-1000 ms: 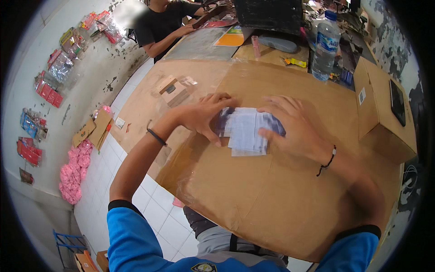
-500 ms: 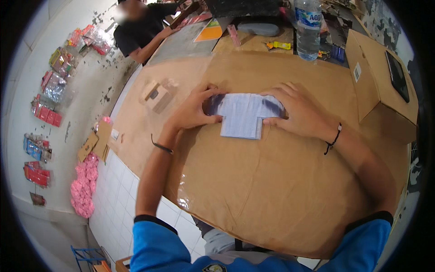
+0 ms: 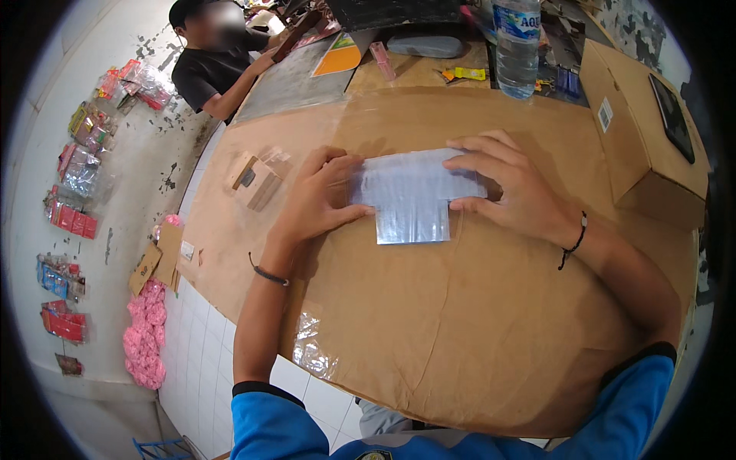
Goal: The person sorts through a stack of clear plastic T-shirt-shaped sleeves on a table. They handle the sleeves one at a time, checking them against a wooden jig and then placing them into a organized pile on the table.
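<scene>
In front of me is a pale bluish, shiny T-shaped pack [image 3: 412,192], seemingly plastic; I cannot make out its exact kind. Its wide part lies across the far side and its narrower part points toward me. My left hand [image 3: 320,192] grips the left end, thumb along the near edge and fingers at the far edge. The right end is held by my right hand [image 3: 510,180], its thumb near the lower edge and its fingers curved over the top. Both ends of the pack are partly covered by my fingers.
The brown-covered table [image 3: 368,322] bears a small brown box [image 3: 254,182] beyond my left hand. A water bottle [image 3: 518,50] and a grey case [image 3: 424,47] stand at the back. On the right, a cardboard box [image 3: 636,130] carries a phone [image 3: 672,119]. Another person [image 3: 218,65] sits far left.
The pack's wide part now looks broader and shinier, with glare on its near part and its dark ends gone. Both hands still hold its ends. The view has shifted slightly.
</scene>
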`<state>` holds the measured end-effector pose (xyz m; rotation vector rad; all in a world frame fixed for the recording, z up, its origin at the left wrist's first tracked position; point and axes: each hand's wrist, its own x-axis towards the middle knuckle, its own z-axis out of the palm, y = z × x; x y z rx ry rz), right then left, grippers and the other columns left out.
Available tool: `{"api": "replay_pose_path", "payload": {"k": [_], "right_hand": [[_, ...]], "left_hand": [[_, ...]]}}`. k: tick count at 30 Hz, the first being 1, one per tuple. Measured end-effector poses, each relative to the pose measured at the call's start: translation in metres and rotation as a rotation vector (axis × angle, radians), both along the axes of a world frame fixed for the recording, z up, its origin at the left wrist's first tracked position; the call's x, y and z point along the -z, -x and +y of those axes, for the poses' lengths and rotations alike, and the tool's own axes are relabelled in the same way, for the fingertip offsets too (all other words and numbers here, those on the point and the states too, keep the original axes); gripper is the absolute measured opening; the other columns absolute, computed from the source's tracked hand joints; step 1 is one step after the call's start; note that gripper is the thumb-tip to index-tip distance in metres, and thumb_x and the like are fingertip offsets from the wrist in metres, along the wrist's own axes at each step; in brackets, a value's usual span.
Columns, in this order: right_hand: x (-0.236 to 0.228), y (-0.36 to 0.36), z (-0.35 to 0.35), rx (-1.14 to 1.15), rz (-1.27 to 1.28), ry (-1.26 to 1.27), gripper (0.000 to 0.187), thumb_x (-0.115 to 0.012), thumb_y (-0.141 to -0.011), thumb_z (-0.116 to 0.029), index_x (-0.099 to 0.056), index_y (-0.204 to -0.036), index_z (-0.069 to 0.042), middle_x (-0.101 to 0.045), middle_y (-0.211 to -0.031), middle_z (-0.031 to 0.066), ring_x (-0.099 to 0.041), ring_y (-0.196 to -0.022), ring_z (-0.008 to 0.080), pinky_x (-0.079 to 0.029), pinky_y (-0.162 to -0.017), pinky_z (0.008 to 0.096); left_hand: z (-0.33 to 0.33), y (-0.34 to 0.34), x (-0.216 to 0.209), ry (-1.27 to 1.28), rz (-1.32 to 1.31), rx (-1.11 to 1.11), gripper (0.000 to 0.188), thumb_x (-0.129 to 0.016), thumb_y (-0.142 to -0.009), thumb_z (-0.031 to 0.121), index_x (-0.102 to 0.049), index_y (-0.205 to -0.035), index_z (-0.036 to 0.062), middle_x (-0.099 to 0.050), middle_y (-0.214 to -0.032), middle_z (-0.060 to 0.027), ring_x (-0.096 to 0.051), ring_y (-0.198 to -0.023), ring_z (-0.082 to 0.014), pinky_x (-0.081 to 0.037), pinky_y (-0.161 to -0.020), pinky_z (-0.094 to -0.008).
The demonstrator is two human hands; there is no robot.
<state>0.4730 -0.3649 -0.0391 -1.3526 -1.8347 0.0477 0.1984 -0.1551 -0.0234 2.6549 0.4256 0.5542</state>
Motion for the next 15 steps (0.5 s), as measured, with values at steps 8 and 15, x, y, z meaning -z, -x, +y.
{"api": "replay_pose_path", "payload": {"k": [8, 15], "right_hand": [[0.004, -0.002, -0.002, 0.032, -0.029, -0.047, 0.038, -0.089, -0.075, -0.028, -0.080, -0.106, -0.009, -0.069, -0.130, 0.0129, -0.060, -0.116, 0.0286, -0.044, -0.102, 0.0413], [0.006, -0.004, -0.002, -0.013, 0.025, 0.041, 0.030, -0.091, -0.073, -0.020, -0.081, -0.099, -0.008, -0.072, -0.123, 0.0105, -0.062, -0.110, 0.0260, -0.046, -0.099, 0.0393]], "left_hand": [[-0.011, 0.001, -0.002, -0.067, -0.122, 0.013, 0.075, -0.092, -0.070, 0.043, -0.068, -0.133, 0.0091, -0.059, -0.121, -0.0113, -0.056, -0.115, -0.0285, -0.047, -0.098, -0.0402], [-0.006, 0.005, 0.001, -0.077, -0.008, 0.114, 0.061, -0.091, -0.072, 0.040, -0.073, -0.123, 0.0112, -0.060, -0.129, -0.0126, -0.056, -0.119, -0.0303, -0.045, -0.099, -0.0410]]}}
